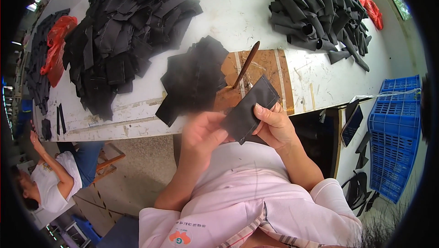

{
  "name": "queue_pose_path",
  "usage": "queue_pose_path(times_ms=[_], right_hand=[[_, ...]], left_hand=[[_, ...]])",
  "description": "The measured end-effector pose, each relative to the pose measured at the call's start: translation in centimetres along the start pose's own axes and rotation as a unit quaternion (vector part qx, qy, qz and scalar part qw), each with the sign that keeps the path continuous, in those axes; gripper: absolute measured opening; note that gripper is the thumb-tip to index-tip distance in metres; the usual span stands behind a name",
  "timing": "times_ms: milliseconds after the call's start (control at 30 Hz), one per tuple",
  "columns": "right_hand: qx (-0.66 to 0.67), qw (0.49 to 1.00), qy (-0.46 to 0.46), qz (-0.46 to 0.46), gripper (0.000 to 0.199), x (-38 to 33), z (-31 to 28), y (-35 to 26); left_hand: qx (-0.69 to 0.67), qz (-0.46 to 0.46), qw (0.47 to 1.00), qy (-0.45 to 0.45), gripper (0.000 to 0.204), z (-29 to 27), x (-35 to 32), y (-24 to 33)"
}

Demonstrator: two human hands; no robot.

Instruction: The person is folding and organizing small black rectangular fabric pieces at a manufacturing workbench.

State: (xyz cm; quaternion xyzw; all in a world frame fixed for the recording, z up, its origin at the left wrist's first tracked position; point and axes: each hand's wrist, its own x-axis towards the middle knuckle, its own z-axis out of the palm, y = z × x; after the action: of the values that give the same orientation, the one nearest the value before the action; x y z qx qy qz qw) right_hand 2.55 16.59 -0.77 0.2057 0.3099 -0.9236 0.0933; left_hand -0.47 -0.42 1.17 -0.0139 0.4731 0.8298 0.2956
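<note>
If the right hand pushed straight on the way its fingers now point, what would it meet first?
The right hand already grips the black fabric piece; its fingers point left, so next it would likely meet the left hand, though depth is unclear.

**Matt black cloth on a worn, painted desk**

The flat black fabric piece (249, 110) held between the left hand (204, 131) and the right hand (274, 127) looks like matt woven cloth, with a stitched edge and no sheen. The small stack of black pieces (192, 79) and the large heap (123, 33) have the same dull, soft finish. The rolled pieces (320, 10) look thicker and greyer, also matt. The desk (238, 15) is white-painted, scuffed and scratched, with a bare brown patch (263, 76) crossed by glossy tape. The slim stick (246, 65) looks like smooth, dark wood. The crate (395, 133) is blue moulded plastic lattice. The red bags (57, 47) look thin and glossy.
</note>
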Motion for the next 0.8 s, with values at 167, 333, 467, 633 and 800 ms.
queue_pose_path(times_ms=[167, 333, 467, 633, 800], right_hand=[[-0.013, 1.000, 0.005, 0.007, 0.014, -0.1, 0.1, 0.1], [-0.065, 0.998, -0.014, -0.015, 0.012, 0.0, 0.2, -0.5], [-0.562, 0.801, 0.132, -0.156, 0.014, 0.8, -0.8, -1.5], [-0.557, 0.731, 0.068, -0.388, 0.022, -1.1, 0.9, -1.7], [-0.574, 0.712, -0.071, -0.399, 0.037, -1.6, 3.1, -1.0]], left_hand=[[0.064, 0.012, 0.998, -0.020, 0.020, -0.7, -0.1, -0.6], [0.108, 0.031, 0.993, 0.030, 0.014, 0.5, -0.1, -0.3], [0.179, 0.110, 0.975, 0.072, 0.009, 1.1, -0.1, 0.4], [0.354, 0.214, 0.904, 0.106, 0.009, 1.8, 0.4, 0.5], [0.368, 0.249, 0.894, 0.052, 0.013, 2.7, 1.2, 0.2]])
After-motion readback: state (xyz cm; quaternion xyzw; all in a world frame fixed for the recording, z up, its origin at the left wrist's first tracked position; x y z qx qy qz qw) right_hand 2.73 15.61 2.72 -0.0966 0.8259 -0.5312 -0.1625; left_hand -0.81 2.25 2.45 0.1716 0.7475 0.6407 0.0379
